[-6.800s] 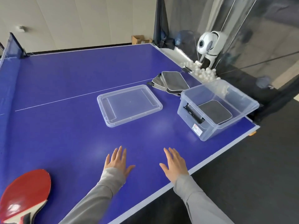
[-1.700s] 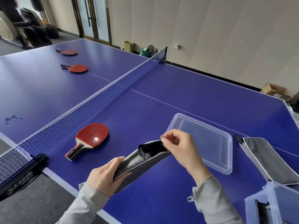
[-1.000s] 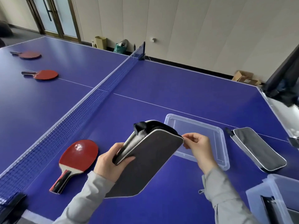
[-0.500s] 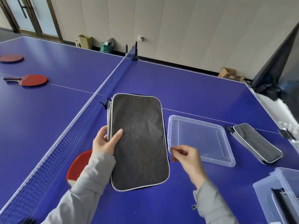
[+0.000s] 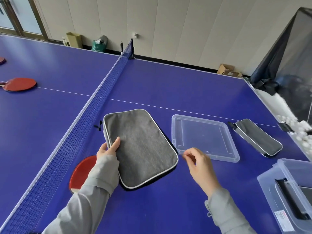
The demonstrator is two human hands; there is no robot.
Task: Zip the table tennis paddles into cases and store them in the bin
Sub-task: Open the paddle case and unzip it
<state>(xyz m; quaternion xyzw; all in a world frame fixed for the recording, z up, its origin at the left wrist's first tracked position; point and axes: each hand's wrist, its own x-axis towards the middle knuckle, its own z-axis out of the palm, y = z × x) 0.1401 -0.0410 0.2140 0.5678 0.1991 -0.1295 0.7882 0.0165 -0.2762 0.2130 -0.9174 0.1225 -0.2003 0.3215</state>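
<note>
A grey paddle case (image 5: 140,147) with a white piped edge lies flat on the blue table. My left hand (image 5: 108,149) grips its left edge, thumb on top. My right hand (image 5: 197,164) pinches the small zipper pull at the case's right corner. A red paddle (image 5: 81,173) lies by the net, partly hidden under my left sleeve. Another grey case (image 5: 258,140) rests at the right. The clear bin (image 5: 287,191) stands at the lower right with a dark case inside.
The bin's clear lid (image 5: 202,137) lies flat between the two cases. The net (image 5: 81,130) runs diagonally at the left. Beyond it lie a red paddle (image 5: 18,84) and part of another (image 5: 2,60). White balls (image 5: 300,127) pile up off the right edge.
The case has been laid down flat on the table, tilted toward the right. My right hand has slid along its right edge to the near corner. The camera view has shifted right.
</note>
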